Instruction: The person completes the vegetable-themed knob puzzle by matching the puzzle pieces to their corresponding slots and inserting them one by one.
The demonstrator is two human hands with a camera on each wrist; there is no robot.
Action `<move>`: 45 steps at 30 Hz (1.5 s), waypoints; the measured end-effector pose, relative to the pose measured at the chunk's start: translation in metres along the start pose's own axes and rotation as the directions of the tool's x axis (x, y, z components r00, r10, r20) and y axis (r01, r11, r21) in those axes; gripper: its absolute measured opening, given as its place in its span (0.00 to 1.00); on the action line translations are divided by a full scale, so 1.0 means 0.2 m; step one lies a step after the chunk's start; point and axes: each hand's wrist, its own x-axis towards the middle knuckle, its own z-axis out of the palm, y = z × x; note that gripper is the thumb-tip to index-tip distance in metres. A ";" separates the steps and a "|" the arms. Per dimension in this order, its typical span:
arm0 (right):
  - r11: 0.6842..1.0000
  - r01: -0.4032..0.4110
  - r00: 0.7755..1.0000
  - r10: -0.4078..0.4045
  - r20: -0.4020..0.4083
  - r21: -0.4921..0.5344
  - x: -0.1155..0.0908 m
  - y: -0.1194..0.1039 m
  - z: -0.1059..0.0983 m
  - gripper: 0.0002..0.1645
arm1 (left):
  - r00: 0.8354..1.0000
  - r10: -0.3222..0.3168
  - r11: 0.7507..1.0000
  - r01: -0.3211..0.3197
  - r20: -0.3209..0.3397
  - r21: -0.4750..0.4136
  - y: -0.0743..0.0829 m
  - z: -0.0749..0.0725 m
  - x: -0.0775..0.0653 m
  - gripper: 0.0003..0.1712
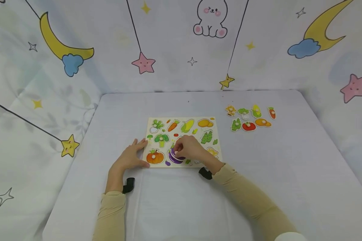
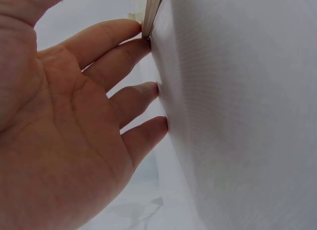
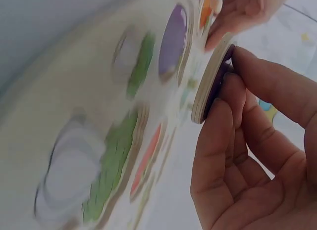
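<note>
Near the puzzle board's front edge, your right hand pinches the eggplant piece tilted; it may jam unless your flat left hand steadies the board.

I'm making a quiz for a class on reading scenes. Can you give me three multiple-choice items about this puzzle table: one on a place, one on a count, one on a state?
1. Where does the pile of loose pieces lie relative to the puzzle board?
A. To the board's right and farther back
B. On the board's left
C. On top of the board

2. How many loose pieces are in that pile?
A. Three
B. Seven
C. Twelve

3. What is the right hand doing?
A. Resting flat on the table
B. Pinching the purple eggplant piece
C. Hanging empty above the board

Answers: 1 A, the pile sits off the board's far right corner. 2 B, seven pieces can be counted in the head view. 3 B, the right wrist view shows the fingers on the piece's edge.
</note>
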 end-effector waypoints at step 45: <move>0.996 0.014 0.998 -0.018 0.053 0.086 -0.02 0.03 0.03 0.09 | 1.000 0.019 1.000 -0.019 0.005 0.016 0.01 0.00 -0.01 0.61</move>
